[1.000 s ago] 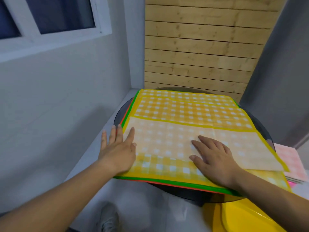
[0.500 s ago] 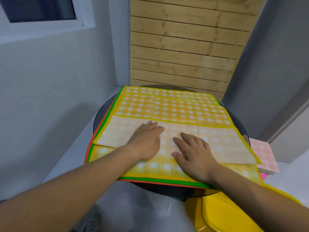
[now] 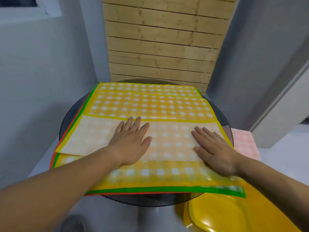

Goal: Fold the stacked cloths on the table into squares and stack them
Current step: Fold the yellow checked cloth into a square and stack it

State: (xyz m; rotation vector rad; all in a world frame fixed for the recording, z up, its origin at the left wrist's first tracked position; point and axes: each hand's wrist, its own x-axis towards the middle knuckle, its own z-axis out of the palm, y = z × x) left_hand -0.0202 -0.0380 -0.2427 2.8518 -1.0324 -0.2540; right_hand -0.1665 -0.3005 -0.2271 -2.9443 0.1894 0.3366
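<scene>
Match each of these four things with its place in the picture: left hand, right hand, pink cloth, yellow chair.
Things:
1. left hand
2. right hand
3. pink cloth
4. yellow chair

Places:
A. beyond the table's right edge
B. flat on the pale flap, near its middle
C. below the table's near right edge
D. flat on the pale flap, at its right end

Pairs: 1-B, 2-D, 3-A, 4-C

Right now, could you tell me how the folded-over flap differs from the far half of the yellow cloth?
The folded-over flap shows a pale, washed-out underside; the far half shows saturated orange-yellow checks. The left hand and right hand press flat on the flap; the far half is untouched. Both carry a yellow border and white squares.
</scene>
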